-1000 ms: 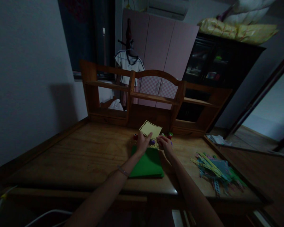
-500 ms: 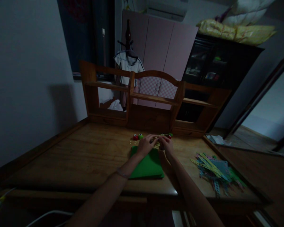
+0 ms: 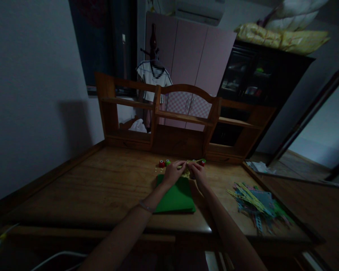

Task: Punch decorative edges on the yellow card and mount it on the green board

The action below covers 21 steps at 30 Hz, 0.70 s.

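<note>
Right now, both hands are close together, with their fingertips almost meeting. The left hand is bent in narrow and seems to pinch the yellow paper; the right hand is narrow too, with its fingertips at the paper, but I can't tell if they pinch it or something hidden under them. The paper is up at the fingertips, over the far middle of the desk, and we see it almost from its thin side. It should be very light, a bit stiff but easy to bend, crease or tear. The best hold is likely a soft pinch close to an edge, with thumb and finger flat, so it doesn't buckle. Just under the hands lie yellow paper bits, which would probably scatter at a small bump. Nearer sits a green paper stack, flat and likely slidy, best held by its sides. Past the left hand stand a small red punch and a small green punch, side by side; these look hard and chunky. Well off to the right is a tangled paper scrap pile, floppy and easy to rip.
</note>
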Each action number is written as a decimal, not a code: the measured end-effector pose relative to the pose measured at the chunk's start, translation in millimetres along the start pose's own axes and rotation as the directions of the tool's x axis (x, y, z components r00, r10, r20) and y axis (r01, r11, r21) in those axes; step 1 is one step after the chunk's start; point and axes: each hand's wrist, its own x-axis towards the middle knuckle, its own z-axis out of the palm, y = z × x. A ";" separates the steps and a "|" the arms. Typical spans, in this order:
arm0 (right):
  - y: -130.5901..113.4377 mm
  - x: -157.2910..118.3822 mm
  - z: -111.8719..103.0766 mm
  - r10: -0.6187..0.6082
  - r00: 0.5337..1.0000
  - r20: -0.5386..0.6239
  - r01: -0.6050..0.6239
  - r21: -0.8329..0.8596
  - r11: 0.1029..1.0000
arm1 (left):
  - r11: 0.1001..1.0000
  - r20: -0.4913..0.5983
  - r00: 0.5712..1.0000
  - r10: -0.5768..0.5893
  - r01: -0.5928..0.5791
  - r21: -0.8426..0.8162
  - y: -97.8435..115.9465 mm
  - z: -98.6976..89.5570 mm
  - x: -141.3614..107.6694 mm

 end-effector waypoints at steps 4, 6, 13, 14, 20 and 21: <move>1.7 0.8 -0.3 -0.015 1.000 -0.011 0.014 -0.016 1.000 | 1.000 0.014 1.000 -0.001 0.001 -0.005 1.1 -1.2 -0.5; 0.7 0.3 -0.2 -0.016 1.000 -0.023 0.015 -0.038 0.999 | 1.000 0.013 1.000 0.006 -0.006 -0.010 1.4 -1.5 -1.1; -5.2 -2.4 1.1 -0.131 0.991 -0.018 0.125 -0.180 0.976 | 0.999 0.006 0.999 -0.050 0.050 0.012 -2.3 -0.8 -1.5; -5.3 -2.4 1.4 -0.141 0.990 -0.018 0.135 -0.197 0.971 | 0.998 0.001 0.998 -0.067 0.067 0.016 -3.2 -0.5 -1.4; -2.8 -1.5 1.3 -0.096 0.995 -0.003 0.093 -0.184 0.979 | 0.989 -0.019 0.989 -0.149 0.148 -0.008 -6.7 1.9 -1.1; -2.5 -1.6 1.2 -0.098 0.995 0.001 0.097 -0.182 0.979 | 0.989 -0.018 0.989 -0.150 0.150 -0.008 -7.2 2.1 -1.2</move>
